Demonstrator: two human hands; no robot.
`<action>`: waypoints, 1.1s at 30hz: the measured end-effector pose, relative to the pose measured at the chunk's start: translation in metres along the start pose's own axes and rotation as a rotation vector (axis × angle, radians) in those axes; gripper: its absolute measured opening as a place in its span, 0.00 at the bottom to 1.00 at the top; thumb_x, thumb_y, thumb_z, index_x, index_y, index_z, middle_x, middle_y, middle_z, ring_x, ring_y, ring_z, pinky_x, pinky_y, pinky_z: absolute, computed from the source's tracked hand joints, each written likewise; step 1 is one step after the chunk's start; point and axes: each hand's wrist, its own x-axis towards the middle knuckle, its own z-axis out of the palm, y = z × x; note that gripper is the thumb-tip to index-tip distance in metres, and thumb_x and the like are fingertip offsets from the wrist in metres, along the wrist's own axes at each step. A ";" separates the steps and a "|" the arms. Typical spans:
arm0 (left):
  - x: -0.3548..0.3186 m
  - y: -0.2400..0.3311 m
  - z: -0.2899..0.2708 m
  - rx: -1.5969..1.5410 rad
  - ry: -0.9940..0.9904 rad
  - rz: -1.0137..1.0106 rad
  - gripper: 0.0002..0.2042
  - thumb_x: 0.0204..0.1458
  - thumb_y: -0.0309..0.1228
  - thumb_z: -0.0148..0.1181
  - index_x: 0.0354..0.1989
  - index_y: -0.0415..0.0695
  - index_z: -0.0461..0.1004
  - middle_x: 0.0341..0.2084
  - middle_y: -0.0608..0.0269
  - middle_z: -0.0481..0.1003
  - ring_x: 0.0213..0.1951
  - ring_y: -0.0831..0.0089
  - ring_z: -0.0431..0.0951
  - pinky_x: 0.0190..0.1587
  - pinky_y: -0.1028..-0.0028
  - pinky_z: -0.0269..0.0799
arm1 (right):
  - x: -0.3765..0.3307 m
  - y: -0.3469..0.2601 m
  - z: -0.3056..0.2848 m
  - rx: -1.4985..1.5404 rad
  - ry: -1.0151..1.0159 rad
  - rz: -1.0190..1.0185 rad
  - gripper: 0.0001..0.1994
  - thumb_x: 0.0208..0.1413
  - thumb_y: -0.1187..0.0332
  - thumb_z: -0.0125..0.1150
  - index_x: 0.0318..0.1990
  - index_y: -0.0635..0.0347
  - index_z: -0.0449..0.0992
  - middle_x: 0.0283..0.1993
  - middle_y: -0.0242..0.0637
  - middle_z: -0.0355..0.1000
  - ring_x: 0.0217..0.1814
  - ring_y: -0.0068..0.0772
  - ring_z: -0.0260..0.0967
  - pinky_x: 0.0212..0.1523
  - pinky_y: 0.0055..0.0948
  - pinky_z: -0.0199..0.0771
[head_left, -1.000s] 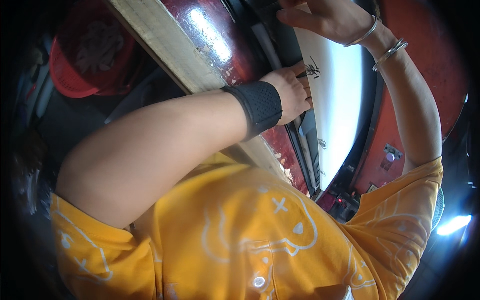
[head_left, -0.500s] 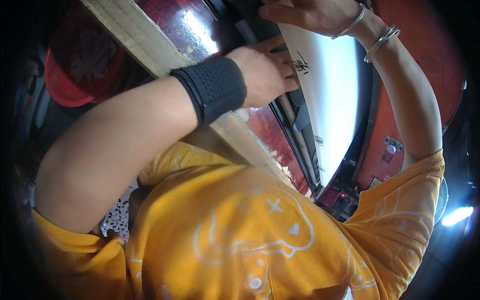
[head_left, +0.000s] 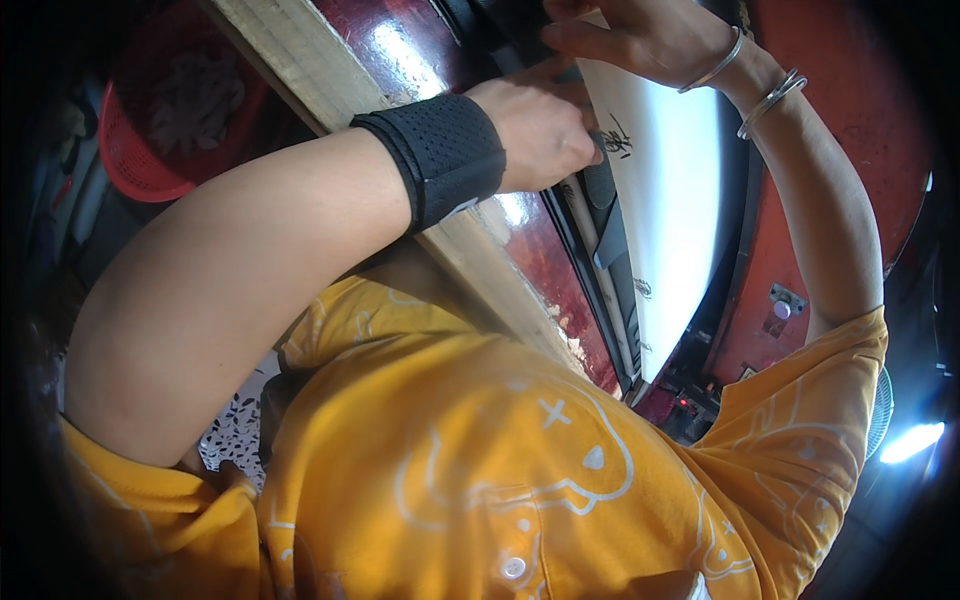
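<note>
My left hand [head_left: 545, 135], with a black wristband [head_left: 435, 160], is closed, its fingers curled at the left edge of a long white panel [head_left: 665, 200]. A dark grey piece of material [head_left: 600, 185] shows at its fingers and runs down beside the panel; the fingertips are partly hidden. My right hand [head_left: 640, 40], with silver bangles at the wrist, is over the panel's upper end. Its thumb and a finger stand apart, and I see nothing held in it; the upper frame edge cuts off part of the hand. Dark handwritten marks lie on the panel.
A worn wooden beam [head_left: 480, 260] runs diagonally beside a glossy dark red surface [head_left: 540, 240]. To the left stands a red plastic basket [head_left: 125, 160] with pale scraps inside. On the right are a red panel [head_left: 840, 130], a fan [head_left: 880, 410] and a bright lamp [head_left: 912, 442].
My left hand's fingers, stretched out before, are now curled in at the dark grey material. The view has shifted slightly, and my right hand stays over the panel's upper end.
</note>
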 end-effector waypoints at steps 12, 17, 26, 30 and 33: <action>-0.002 0.015 0.012 0.213 0.120 0.063 0.16 0.57 0.33 0.46 0.50 0.44 0.73 0.50 0.60 0.73 0.57 0.63 0.67 0.64 0.64 0.56 | 0.004 0.001 -0.001 0.044 -0.008 -0.002 0.15 0.51 0.62 0.57 0.28 0.69 0.74 0.30 0.52 0.72 0.34 0.49 0.71 0.36 0.40 0.70; -0.033 0.026 0.006 0.249 0.076 0.043 0.21 0.57 0.39 0.47 0.56 0.42 0.69 0.58 0.59 0.66 0.63 0.64 0.60 0.68 0.65 0.46 | 0.004 0.005 0.001 0.038 0.002 0.000 0.14 0.52 0.62 0.57 0.27 0.68 0.73 0.29 0.52 0.72 0.33 0.49 0.71 0.35 0.40 0.70; -0.036 0.027 0.009 0.182 0.115 0.079 0.25 0.54 0.41 0.54 0.55 0.35 0.68 0.59 0.51 0.65 0.63 0.62 0.60 0.67 0.63 0.49 | 0.005 0.004 0.001 0.042 -0.004 0.022 0.14 0.52 0.62 0.57 0.27 0.67 0.73 0.29 0.51 0.72 0.33 0.49 0.71 0.36 0.40 0.70; -0.047 0.019 -0.002 -0.091 0.224 0.145 0.22 0.49 0.35 0.59 0.51 0.36 0.71 0.53 0.51 0.70 0.59 0.60 0.66 0.64 0.61 0.56 | 0.009 -0.002 0.000 -0.001 -0.001 0.012 0.13 0.52 0.63 0.57 0.30 0.67 0.74 0.31 0.51 0.72 0.34 0.48 0.71 0.37 0.39 0.71; -0.064 0.004 -0.024 -0.258 0.458 0.121 0.17 0.43 0.28 0.63 0.44 0.40 0.75 0.43 0.52 0.75 0.52 0.56 0.72 0.59 0.58 0.63 | 0.004 -0.027 -0.019 -0.305 0.276 -0.172 0.11 0.54 0.65 0.57 0.36 0.66 0.75 0.35 0.49 0.73 0.35 0.46 0.71 0.38 0.38 0.71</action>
